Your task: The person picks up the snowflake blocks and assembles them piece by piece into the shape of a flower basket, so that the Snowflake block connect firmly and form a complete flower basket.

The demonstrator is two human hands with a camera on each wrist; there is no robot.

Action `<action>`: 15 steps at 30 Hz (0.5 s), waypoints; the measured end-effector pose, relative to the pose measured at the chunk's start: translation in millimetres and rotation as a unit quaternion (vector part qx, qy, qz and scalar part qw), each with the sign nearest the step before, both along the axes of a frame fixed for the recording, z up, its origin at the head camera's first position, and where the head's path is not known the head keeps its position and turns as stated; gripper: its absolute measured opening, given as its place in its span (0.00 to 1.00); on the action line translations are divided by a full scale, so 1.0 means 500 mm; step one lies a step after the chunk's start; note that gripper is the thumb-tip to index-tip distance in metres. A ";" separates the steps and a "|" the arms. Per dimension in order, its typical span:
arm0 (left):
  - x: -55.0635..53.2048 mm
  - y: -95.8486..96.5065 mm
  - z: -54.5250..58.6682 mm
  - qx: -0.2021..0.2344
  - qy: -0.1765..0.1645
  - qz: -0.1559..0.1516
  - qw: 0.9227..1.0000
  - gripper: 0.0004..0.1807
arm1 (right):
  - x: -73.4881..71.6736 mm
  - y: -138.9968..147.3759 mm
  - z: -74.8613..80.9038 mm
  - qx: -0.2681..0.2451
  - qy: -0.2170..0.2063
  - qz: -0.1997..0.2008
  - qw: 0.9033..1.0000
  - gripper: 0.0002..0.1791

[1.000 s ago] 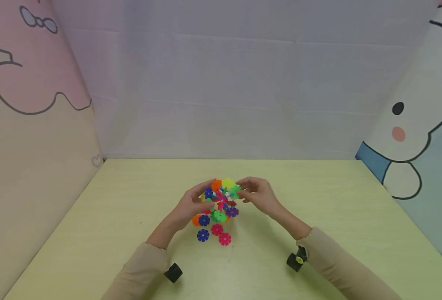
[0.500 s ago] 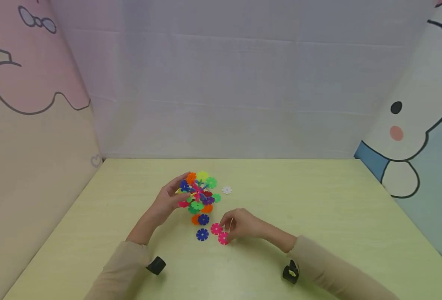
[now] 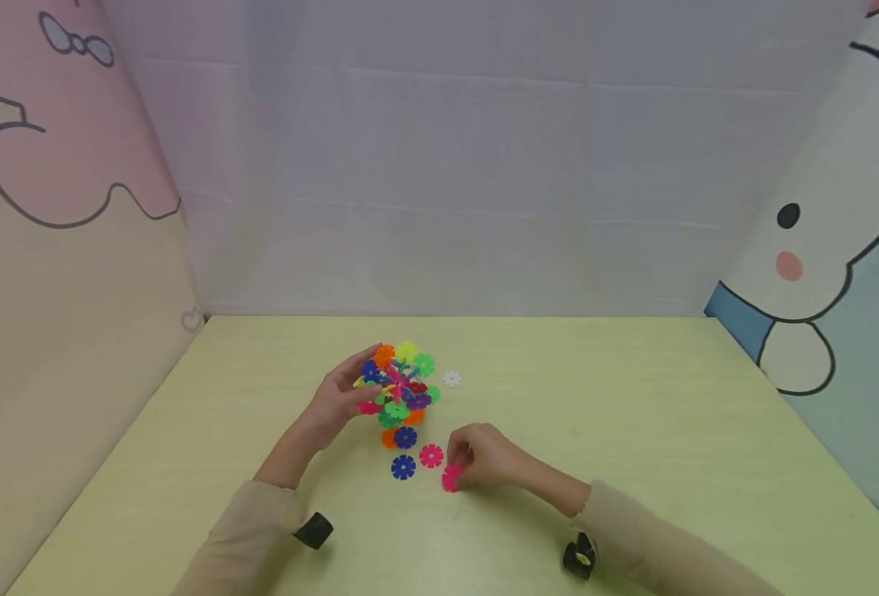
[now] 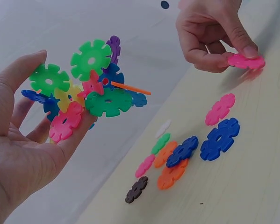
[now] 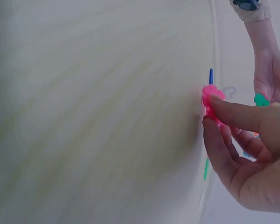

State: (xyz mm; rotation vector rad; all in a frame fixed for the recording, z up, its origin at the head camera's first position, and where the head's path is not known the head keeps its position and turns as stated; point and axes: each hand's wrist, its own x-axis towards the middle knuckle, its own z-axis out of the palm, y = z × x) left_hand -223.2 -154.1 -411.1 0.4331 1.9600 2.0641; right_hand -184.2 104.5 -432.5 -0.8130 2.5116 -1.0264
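Observation:
My left hand (image 3: 329,407) holds up a ball-like cluster of interlocked plastic snowflake discs (image 4: 91,60) in green, pink, yellow, blue, purple and orange; its fingers curl round the near side. In the left wrist view, the thumb and fingers cradle the cluster above the table. My right hand (image 3: 490,455) pinches a pink snowflake disc (image 3: 451,478) between thumb and fingers, low over the tabletop. The right wrist view shows this pink disc (image 5: 211,99) at the fingertips. Close to the right hand lie another pink disc (image 3: 431,455) and a blue disc (image 3: 403,467).
Loose discs lie on the pale table (image 3: 633,414): a white disc (image 3: 451,378) toward the back, plus an orange disc (image 4: 171,175), a black disc (image 4: 136,189) and several others under the cluster. A pale curtain (image 3: 439,207) stands behind the table.
The left hand has shifted left with the cluster, uncovering the white disc. My right hand has left the cluster, come down toward the front, and taken hold of the nearer pink disc.

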 end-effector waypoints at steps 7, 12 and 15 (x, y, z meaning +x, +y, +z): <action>0.009 0.023 0.004 0.021 0.009 -0.019 1.000 0.33 | -0.009 0.046 0.043 -0.101 0.022 -0.062 0.993 0.05; 0.017 0.053 0.004 0.022 0.005 -0.032 0.999 0.33 | -0.017 0.055 0.081 -0.210 0.018 -0.162 0.964 0.10; 0.024 0.074 0.005 0.022 0.009 -0.035 0.999 0.34 | -0.016 0.052 0.089 -0.245 -0.007 -0.197 0.949 0.12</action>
